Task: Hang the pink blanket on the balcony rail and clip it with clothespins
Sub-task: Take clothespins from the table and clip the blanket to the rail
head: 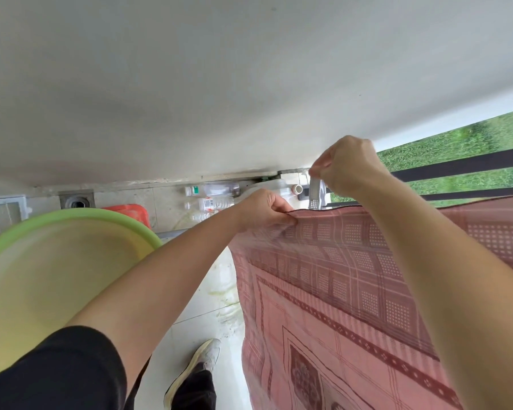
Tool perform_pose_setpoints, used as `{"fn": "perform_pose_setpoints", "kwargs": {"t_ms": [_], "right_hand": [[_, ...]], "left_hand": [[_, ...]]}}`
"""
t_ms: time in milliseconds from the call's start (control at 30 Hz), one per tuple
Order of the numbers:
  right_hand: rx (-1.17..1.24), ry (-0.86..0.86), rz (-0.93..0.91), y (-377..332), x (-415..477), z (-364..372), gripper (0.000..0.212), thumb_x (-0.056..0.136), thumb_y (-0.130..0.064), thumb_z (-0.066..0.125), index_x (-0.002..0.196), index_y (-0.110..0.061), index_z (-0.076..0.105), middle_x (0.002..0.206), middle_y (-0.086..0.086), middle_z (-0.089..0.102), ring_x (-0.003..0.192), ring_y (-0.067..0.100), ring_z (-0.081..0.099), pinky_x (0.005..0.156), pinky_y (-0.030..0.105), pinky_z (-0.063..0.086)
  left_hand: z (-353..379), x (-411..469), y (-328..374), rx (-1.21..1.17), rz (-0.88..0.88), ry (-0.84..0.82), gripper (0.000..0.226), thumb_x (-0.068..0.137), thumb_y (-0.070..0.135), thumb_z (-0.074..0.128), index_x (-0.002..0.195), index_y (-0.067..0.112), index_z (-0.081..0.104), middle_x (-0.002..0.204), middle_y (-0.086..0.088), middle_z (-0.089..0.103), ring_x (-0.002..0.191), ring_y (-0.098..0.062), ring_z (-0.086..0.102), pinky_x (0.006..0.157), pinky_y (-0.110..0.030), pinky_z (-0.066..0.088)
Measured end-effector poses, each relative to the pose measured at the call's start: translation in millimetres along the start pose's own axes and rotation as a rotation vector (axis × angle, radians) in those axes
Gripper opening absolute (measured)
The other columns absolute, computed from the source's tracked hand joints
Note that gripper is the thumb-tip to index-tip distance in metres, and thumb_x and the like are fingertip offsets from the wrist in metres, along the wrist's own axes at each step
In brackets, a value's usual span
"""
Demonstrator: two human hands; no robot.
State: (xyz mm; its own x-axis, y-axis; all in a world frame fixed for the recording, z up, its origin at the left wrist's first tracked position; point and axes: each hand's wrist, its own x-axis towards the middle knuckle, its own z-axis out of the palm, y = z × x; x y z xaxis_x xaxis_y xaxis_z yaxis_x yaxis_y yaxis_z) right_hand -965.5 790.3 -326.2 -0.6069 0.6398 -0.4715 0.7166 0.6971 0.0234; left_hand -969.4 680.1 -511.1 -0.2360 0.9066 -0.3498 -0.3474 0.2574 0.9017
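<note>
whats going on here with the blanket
A person is hanging a pink blanket over the balcony rail. The left hand pinches the blanket's top corner at the rail, while the right hand holds a grey clothespin just above that edge, not visibly clamped on yet.

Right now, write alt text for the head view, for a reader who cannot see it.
A person's left hand pinches the corner of a pink blanket draped over a dark balcony rail, while the right hand lowers a grey clothespin onto its top edge. A green basin sits at left.
</note>
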Motion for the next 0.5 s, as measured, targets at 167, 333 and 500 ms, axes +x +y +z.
{"fn": "perform_pose_setpoints", "kwargs": {"t_ms": [167, 333, 500], "right_hand": [[-0.069, -0.160, -0.104, 3.9, 0.3, 20.0, 0.012, 0.087, -0.027, 0.076, 0.093, -0.017, 0.080, 0.097, 0.006, 0.074, 0.074, 0.021, 0.071, 0.070, 0.029, 0.059], [-0.034, -0.199, -0.152, 8.1, -1.1, 24.9, 0.014, 0.087, -0.030, 0.075, 0.095, -0.020, 0.080, 0.100, 0.002, 0.074, 0.086, 0.017, 0.070, 0.075, 0.027, 0.055], [-0.033, -0.194, -0.176, 9.3, -4.5, 27.5, 0.009, 0.086, -0.025, 0.076, 0.090, -0.019, 0.080, 0.094, 0.002, 0.075, 0.081, 0.019, 0.072, 0.078, 0.035, 0.061]], "left_hand": [[0.7, -4.8, -0.4, 0.030, -0.012, 0.053, 0.013, 0.086, 0.009, 0.071, 0.096, 0.012, 0.078, 0.075, -0.013, 0.072, 0.063, -0.011, 0.054, 0.065, -0.025, 0.046], [1.1, -10.0, 6.3, 0.066, -0.047, 0.061, 0.026, 0.086, 0.000, 0.058, 0.098, 0.012, 0.077, 0.043, 0.011, 0.044, 0.039, -0.003, 0.029, 0.045, -0.015, 0.029], [2.5, -11.6, 10.3, 0.096, -0.045, 0.062, 0.022, 0.086, 0.001, 0.060, 0.096, 0.011, 0.077, 0.052, 0.001, 0.046, 0.037, -0.002, 0.031, 0.044, -0.013, 0.031]]}}
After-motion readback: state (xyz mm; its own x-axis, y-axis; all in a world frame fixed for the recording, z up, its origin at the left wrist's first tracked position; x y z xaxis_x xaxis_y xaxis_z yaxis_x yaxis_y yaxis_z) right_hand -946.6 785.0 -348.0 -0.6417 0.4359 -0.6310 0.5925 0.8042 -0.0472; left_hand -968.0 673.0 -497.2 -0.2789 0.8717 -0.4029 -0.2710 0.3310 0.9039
